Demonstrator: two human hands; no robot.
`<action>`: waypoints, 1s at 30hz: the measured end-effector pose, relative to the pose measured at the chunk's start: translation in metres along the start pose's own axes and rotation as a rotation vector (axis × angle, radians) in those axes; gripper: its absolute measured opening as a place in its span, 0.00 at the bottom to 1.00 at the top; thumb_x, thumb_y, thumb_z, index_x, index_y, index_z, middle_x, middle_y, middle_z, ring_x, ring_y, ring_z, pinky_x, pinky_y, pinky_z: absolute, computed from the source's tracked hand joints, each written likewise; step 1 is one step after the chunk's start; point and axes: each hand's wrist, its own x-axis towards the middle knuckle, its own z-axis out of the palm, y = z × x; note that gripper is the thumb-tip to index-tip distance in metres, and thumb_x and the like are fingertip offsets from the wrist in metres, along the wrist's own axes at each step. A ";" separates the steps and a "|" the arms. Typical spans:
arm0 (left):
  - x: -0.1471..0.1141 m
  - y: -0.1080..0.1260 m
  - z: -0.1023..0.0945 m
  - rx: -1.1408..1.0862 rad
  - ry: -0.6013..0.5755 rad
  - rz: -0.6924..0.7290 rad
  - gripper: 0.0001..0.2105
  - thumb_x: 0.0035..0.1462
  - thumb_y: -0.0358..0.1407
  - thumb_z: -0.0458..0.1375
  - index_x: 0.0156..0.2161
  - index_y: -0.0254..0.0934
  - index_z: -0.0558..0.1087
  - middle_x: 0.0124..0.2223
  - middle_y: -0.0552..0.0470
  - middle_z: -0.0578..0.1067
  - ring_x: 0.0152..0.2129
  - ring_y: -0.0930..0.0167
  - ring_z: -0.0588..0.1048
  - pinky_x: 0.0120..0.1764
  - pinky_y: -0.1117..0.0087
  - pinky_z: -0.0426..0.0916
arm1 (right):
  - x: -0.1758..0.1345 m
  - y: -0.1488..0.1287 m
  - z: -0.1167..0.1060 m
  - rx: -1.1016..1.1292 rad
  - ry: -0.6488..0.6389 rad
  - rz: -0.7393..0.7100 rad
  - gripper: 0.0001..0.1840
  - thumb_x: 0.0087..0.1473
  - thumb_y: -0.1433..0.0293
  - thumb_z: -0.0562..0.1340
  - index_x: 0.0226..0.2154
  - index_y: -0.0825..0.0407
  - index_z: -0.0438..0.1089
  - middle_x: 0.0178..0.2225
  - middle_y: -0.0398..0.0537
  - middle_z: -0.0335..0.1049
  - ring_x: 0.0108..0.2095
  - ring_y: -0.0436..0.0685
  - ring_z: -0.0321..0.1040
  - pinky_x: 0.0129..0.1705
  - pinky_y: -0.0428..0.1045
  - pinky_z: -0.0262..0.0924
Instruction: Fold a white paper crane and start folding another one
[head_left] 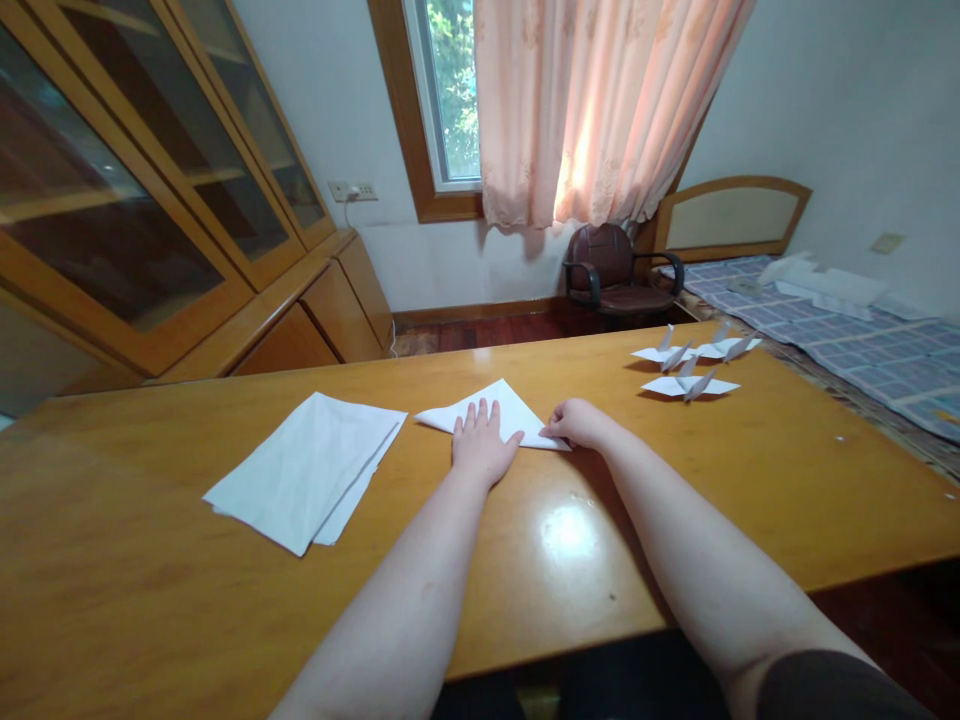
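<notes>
A sheet of white paper (513, 405), folded into a triangle, lies on the wooden table with its peak pointing away from me. My left hand (484, 445) rests flat on its middle, fingers spread. At the right corner of the triangle, my right hand (576, 424) is closed, with thumb and fingertips on the paper's edge. To the left lies a stack of white paper sheets (300, 465), showing crease lines on top. Several folded paper cranes (688, 385) stand at the far right of the table.
The glossy wooden table (135, 560) spans the view. Behind it stand a glass-door cabinet (247, 330) on the left, a brown armchair (611, 265), and a bed (847, 330) on the right. Tiny white scraps (839, 438) lie near the table's right side.
</notes>
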 end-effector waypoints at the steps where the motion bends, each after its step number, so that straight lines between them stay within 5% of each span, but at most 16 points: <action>1: 0.000 0.000 0.000 -0.004 -0.002 -0.001 0.40 0.54 0.60 0.36 0.65 0.37 0.44 0.68 0.47 0.42 0.64 0.59 0.41 0.61 0.53 0.40 | -0.001 0.001 -0.001 0.007 -0.016 -0.006 0.14 0.44 0.59 0.64 0.25 0.54 0.72 0.15 0.44 0.67 0.17 0.49 0.60 0.21 0.44 0.50; 17: 0.001 0.000 0.001 0.010 -0.004 -0.004 0.42 0.52 0.61 0.38 0.66 0.37 0.43 0.68 0.46 0.42 0.64 0.58 0.41 0.61 0.51 0.40 | 0.002 0.016 -0.011 0.100 -0.188 -0.106 0.12 0.42 0.63 0.66 0.20 0.53 0.64 0.11 0.37 0.60 0.13 0.46 0.53 0.20 0.43 0.47; 30: 0.000 0.001 -0.002 0.013 0.005 -0.010 0.41 0.52 0.61 0.39 0.65 0.39 0.45 0.67 0.47 0.45 0.64 0.58 0.42 0.61 0.52 0.42 | 0.006 0.019 -0.011 0.102 -0.252 -0.135 0.13 0.39 0.64 0.67 0.19 0.53 0.63 0.15 0.39 0.67 0.15 0.46 0.57 0.20 0.43 0.49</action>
